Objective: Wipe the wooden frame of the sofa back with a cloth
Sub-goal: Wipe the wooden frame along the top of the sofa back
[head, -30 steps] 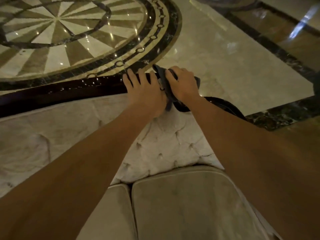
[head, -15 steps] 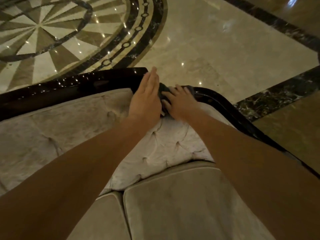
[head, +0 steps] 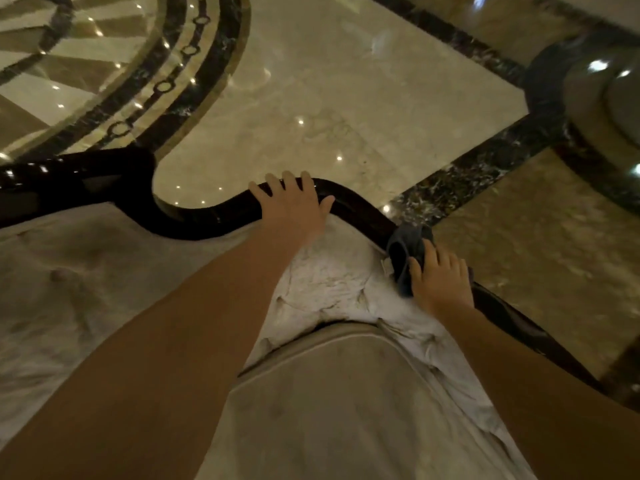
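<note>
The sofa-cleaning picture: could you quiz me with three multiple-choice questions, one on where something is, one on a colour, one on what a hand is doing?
1. Where is the cloth?
A. On the seat cushion
B. On the wooden frame, under the right hand
C. On the floor

2. What colour is the frame?
A. Glossy near-black
B. White
C. Pale yellow

3. What is the left hand doing?
A. Holding the cloth
B. Hanging clear of the sofa
C. Resting flat on the frame, fingers spread

Answers:
1 B: the right hand presses the cloth onto the wooden frame.
2 A: the frame is dark and reflects lights.
3 C: the left hand lies open on the rail, with no cloth.
</note>
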Motion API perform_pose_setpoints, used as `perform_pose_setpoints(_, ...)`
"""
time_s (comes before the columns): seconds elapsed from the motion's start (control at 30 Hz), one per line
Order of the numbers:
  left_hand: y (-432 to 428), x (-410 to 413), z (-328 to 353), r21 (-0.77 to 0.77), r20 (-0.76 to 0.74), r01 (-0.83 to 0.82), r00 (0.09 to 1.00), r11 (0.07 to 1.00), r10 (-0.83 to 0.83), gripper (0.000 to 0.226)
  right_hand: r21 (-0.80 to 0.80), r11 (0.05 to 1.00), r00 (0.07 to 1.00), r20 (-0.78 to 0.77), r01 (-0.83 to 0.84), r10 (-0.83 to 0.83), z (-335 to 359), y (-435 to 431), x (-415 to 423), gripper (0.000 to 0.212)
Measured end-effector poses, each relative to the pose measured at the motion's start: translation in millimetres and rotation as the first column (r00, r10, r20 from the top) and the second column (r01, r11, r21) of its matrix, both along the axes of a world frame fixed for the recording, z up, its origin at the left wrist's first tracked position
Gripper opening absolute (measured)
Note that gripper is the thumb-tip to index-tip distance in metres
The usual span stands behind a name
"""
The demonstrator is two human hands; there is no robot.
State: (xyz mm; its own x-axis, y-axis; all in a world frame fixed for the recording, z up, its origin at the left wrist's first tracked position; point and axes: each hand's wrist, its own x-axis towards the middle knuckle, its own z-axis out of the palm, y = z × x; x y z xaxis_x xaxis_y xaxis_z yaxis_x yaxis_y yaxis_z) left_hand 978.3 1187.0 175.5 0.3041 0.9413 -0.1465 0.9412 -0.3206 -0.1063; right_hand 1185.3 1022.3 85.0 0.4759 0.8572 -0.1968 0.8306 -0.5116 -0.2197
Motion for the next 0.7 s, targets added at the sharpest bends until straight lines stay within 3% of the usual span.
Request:
perform_pose_setpoints(0.07,-2.9,36.3,-7.9,-0.009,-0.039,0.127,0.991,0.992,-0.128,0.07,-0.034,0.999,0.999,0.043,-0.009,0.01,-4.8,-14.4,16.5,0.058)
perform_pose_setpoints(0.27,-44.1,127.2,-45.3,-0.176,-0.022,0.393,0.915,0.903,-0.403,0.06,-0.074,0.997,0.999,-0.047,-0.018,0.015,-5.9,4.0,33.1,0.052)
perform_pose_setpoints(0.4,-83.7,153.2,-68.1,-0.158,0.044,0.429,0.903,0.89,-0.427,0.059,-0.013,1.0,0.991,0.134,-0.023,0.025,0.3,-64.9,49.5,0.059)
perform_pose_setpoints(0.5,-120.6,173.7,-78.5,-0.167,0.103,0.438,0.899,0.883,-0.426,0.057,-0.059,0.995,0.993,0.088,0.085,-0.08,7.6,-117.2,73.7,0.062)
perform_pose_setpoints(0.63,-164.7,219.2,-86.1,-0.211,0.18,0.497,0.866,0.842,-0.466,0.045,-0.072,0.951,0.952,0.068,0.302,-0.297,4.4,-109.9,78.3,0.054)
perform_pose_setpoints(0.7,-167.8,223.2,-93.1,-0.164,0.171,0.517,0.854,0.84,-0.492,0.036,-0.007,0.978,0.976,0.063,0.21,-0.209,-2.8,-107.0,71.8,0.056)
